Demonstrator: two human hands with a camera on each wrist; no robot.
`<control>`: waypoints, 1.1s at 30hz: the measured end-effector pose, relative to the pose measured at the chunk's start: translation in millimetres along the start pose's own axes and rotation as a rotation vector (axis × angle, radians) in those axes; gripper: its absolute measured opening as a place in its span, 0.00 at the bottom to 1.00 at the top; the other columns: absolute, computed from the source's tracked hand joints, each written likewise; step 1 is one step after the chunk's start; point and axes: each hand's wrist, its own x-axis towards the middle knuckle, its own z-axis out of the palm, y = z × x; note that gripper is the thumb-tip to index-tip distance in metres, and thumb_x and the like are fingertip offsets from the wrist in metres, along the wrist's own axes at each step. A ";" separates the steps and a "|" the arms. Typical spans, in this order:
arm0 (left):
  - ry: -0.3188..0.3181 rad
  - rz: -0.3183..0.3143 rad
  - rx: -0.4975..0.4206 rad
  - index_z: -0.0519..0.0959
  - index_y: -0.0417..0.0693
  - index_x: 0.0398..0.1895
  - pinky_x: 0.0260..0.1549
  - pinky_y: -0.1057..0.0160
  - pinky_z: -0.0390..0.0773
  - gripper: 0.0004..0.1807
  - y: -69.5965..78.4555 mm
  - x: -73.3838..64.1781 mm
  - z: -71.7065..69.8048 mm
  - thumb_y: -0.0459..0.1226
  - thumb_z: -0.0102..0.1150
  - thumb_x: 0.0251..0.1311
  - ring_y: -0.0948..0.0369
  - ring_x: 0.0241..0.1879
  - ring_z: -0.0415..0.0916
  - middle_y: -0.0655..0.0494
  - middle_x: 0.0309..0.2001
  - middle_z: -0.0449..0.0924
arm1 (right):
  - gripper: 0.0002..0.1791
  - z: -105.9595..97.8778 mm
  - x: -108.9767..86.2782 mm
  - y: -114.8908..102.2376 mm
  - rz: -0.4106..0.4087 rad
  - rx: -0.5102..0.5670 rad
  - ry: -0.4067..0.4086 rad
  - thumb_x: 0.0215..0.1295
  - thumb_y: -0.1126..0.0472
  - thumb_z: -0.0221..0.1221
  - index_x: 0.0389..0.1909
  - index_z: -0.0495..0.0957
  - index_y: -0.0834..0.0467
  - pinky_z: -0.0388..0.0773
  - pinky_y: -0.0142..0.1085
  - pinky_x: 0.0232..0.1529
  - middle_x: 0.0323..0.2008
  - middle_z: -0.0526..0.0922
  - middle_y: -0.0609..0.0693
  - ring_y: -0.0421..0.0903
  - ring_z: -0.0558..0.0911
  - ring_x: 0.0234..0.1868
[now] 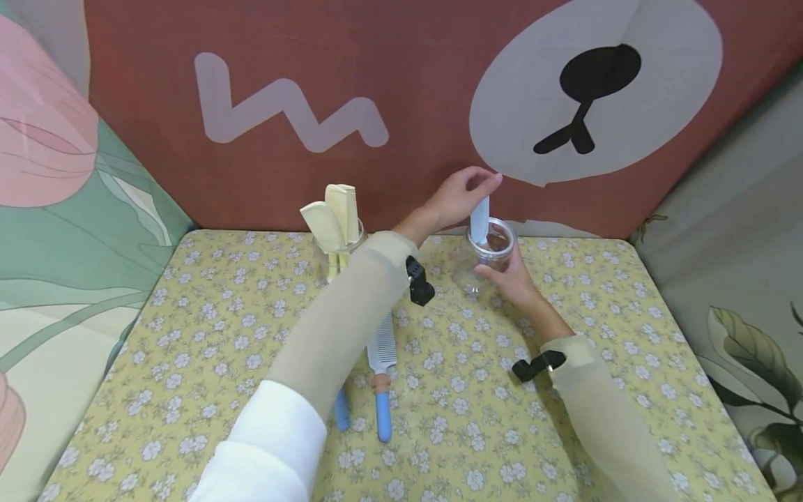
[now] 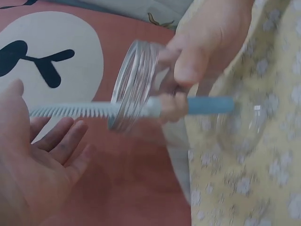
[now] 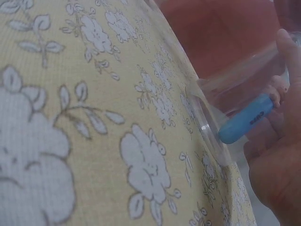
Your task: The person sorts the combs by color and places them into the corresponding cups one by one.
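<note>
From the head view the left hand (image 1: pixel 461 199) pinches a comb (image 1: pixel 479 219) over the jar (image 1: pixel 486 254) that the right hand (image 1: pixel 514 279) grips, though the left wrist view shows those fingers (image 2: pixel 61 141) loose, so the comb might tip the jar.

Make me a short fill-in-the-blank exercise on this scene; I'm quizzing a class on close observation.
1. The comb standing in the clear jar has a ___ handle.
2. The right hand holds the ___.
3. The other jar holds ___-coloured combs.
4. The tablecloth is printed with ___.

Missing words: blue; jar; cream; flowers
</note>
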 end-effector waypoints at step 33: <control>-0.267 0.327 0.716 0.61 0.48 0.78 0.75 0.54 0.55 0.35 4.1 -100.2 -59.8 0.54 0.49 0.76 0.56 0.76 0.58 0.52 0.76 0.63 | 0.48 -4.7 1.8 2.9 0.008 -0.010 0.011 0.64 0.80 0.60 0.80 0.46 0.58 0.57 0.51 0.75 0.73 0.59 0.64 0.57 0.61 0.74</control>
